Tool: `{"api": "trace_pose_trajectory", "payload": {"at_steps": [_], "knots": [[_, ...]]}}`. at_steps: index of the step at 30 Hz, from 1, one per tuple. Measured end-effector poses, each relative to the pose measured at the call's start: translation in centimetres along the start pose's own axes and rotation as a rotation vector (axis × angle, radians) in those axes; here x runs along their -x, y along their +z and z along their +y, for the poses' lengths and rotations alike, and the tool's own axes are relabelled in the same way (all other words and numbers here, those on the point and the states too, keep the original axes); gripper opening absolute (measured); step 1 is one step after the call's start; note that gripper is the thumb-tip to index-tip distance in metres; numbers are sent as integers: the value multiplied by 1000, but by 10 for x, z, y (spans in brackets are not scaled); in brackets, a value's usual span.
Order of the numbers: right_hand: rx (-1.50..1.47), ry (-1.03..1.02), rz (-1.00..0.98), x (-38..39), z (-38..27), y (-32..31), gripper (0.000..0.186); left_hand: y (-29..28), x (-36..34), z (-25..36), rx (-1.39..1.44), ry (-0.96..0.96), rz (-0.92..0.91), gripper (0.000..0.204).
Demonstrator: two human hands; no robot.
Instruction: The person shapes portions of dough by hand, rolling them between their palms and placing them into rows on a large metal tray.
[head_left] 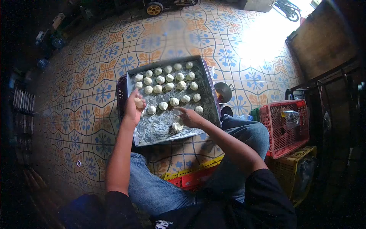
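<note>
A metal tray dusted with flour stands before me, with rows of pale dough balls on it. Over its left side, my left hand is closed round a dough ball, which shows between thumb and fingers. My right hand hovers low over the tray's near right part, its index finger stretched out and its other fingers partly hidden. Just beside it lie dough pieces close together. A single dough ball rests to the right of that hand.
Beneath the tray, a dark purple crate shows at the sides. A metal pot stands right of the tray. Farther right, a red plastic basket sits on a yellow crate. Red and yellow crates show between my legs.
</note>
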State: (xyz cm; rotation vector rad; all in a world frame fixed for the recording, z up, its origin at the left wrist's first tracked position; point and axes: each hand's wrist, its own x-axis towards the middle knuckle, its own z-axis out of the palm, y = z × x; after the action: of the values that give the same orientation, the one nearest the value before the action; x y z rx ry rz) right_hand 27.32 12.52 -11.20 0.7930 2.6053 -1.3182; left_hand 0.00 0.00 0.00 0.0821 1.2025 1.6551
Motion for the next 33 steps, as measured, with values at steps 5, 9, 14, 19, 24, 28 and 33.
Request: {"api": "trace_pose_trajectory", "payload": {"at_steps": [5,9,14,19,24,28,33], "knots": [[-247,-116,15,19,-51,-41,21,24,24,6,-38,3,155,24],[374,95,-48,33,-54,-39,23,37,31,0,-172,19,60,30],[41,-58,428,36,-81,-41,55,44,35,-21,107,53,-130,25],[-1923,-182,-150,21,-138,-59,84,110,86,-70,-586,522,-353,25],[-1776,-323,149,21,-162,-45,72,138,85,-51,-1070,1112,-118,39],[-1608,-328,274,28,-158,-59,75,148,101,-65,-1007,1204,-336,45],[-796,-497,561,57,-187,-62,56,133,76,-62,-639,723,-40,55]]}}
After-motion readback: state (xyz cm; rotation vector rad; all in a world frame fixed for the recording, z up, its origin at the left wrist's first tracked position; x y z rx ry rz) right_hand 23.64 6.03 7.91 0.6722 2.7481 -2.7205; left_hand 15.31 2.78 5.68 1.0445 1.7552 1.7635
